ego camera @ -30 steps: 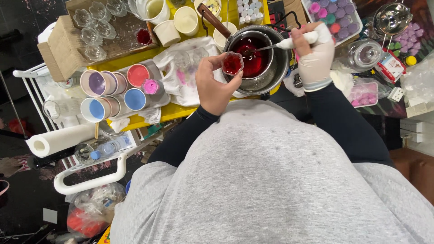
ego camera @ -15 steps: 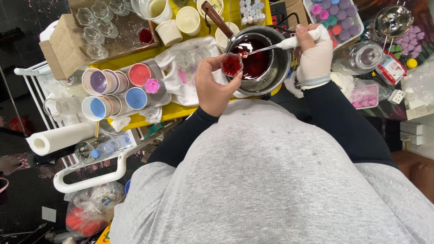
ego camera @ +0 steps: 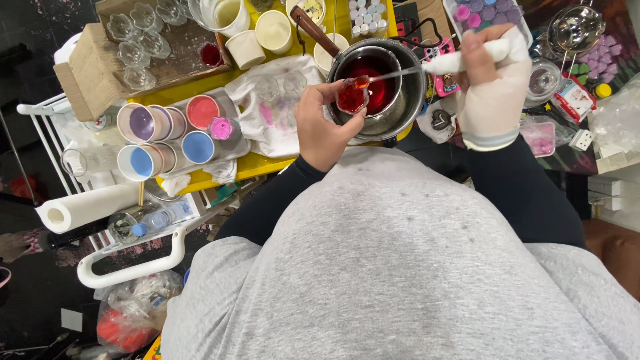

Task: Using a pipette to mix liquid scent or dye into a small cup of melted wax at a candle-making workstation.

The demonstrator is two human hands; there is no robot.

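My left hand (ego camera: 321,128) holds a small clear glass cup (ego camera: 351,97) filled with red liquid, tilted over the rim of a steel pot (ego camera: 408,100) that holds dark red liquid. My right hand (ego camera: 492,85), in a white glove, grips the white handle of a thin spoon (ego camera: 445,64) whose metal end reaches to the cup's top. A brown wooden handle (ego camera: 313,31) sticks out from the pot toward the back left.
On the yellow table (ego camera: 248,167) stand paper cups of pink, blue and purple wax (ego camera: 167,137), cream cups (ego camera: 273,30), a stained white cloth (ego camera: 273,110), a box of glass cups (ego camera: 143,37). A paper towel roll (ego camera: 83,208) and white cart handle (ego camera: 133,267) lie left; a tray of coloured pieces (ego camera: 480,13) and strainer (ego camera: 573,27) right.
The cup in my left hand has stayed over the pot's rim. My right hand shifted slightly, keeping the spoon's tip at the cup. The head view moved a little.
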